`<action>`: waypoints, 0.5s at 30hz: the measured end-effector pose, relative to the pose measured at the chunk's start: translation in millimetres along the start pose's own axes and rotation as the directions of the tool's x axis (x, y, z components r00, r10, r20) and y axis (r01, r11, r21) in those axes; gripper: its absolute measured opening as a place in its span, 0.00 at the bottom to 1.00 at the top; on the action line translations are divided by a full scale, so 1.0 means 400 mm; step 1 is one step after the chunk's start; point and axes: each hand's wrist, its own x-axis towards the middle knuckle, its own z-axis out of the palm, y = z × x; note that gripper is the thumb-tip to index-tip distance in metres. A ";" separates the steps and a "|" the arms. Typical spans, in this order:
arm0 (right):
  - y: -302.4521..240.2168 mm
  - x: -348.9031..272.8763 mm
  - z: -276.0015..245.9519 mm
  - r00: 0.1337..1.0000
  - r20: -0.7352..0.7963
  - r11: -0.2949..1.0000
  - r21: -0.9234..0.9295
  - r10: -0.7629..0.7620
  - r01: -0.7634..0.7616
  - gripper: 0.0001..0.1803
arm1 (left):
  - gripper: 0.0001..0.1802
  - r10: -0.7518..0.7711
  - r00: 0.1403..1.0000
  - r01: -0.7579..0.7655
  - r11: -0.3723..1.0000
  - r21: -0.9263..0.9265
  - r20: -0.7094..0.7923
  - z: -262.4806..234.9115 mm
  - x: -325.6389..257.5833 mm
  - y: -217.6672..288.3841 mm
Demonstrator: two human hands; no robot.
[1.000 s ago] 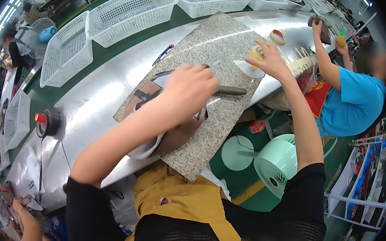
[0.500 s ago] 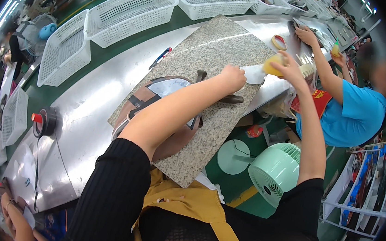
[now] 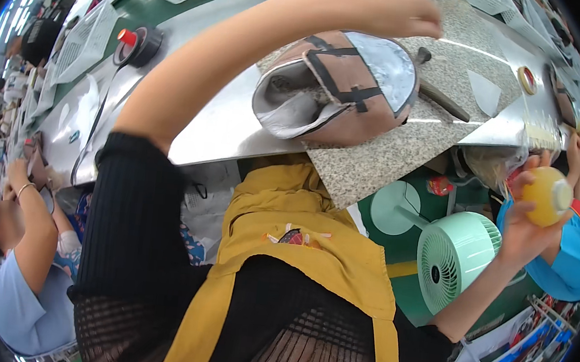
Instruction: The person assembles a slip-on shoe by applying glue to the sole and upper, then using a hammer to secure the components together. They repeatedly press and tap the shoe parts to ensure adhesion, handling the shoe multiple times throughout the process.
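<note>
The right hand (image 3: 526, 233) grips a yellow bottle (image 3: 548, 197) clear of the brown bag (image 3: 372, 123), which the stone slab (image 3: 357, 170) probably helps steady; whether the blurred left hand (image 3: 402, 12) holds anything, I can't tell.

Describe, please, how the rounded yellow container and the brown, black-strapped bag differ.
The rounded yellow container is in the right hand, while the brown, black-strapped bag lies partly over the speckled stone slab. The container fits one hand; the bag is far larger. The container is yellow with a pale end, whereas the bag has brown panels and a grey lining. Both have curved outlines.
</note>
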 end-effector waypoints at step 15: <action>0.495 0.060 0.103 0.973 0.057 0.340 -0.931 -0.224 0.133 0.43 | 0.18 -0.059 0.856 0.263 0.905 0.335 -0.513 0.261 -0.519 -0.011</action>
